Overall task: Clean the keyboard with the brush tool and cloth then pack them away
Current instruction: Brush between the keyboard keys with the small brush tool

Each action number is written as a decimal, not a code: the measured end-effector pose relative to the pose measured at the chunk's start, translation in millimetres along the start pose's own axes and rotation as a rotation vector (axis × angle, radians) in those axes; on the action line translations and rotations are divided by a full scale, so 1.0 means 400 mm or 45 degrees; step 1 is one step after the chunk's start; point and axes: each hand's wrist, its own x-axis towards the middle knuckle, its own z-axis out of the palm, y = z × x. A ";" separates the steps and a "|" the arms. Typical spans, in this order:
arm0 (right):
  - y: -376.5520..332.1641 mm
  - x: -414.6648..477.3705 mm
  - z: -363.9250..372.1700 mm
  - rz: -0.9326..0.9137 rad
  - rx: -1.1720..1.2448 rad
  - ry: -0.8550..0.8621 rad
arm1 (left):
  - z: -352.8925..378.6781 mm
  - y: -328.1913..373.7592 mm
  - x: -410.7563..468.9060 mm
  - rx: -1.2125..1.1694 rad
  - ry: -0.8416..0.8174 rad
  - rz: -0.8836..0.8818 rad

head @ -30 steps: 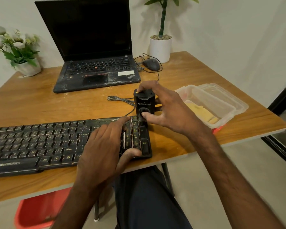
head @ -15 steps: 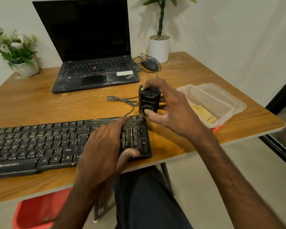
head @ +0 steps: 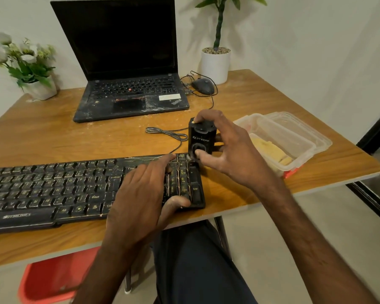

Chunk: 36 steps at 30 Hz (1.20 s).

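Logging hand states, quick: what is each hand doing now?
Left hand: holds the keyboard at its right end, thumb on the front edge.
Right hand: grips the brush tool.

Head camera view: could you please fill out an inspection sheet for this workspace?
Surface: wooden table, pale dust specks near the laptop.
Job's things: dusty black keyboard at the front; black brush tool upright at its far right corner; yellow cloth inside the clear container.
Clutter: mouse, flower pot and potted plant along the back.
Hands: left hand holds the keyboard's right end, thumb at its front edge; right hand grips the brush tool.
Cables: grey cable looped behind the keyboard; mouse cable tangled by the laptop.
Surroundings: red seat under the table; dark door frame at right.
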 end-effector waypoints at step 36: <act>-0.144 -0.142 -0.001 -0.193 0.114 -0.086 | -0.005 -0.016 -0.008 -0.468 0.293 -0.100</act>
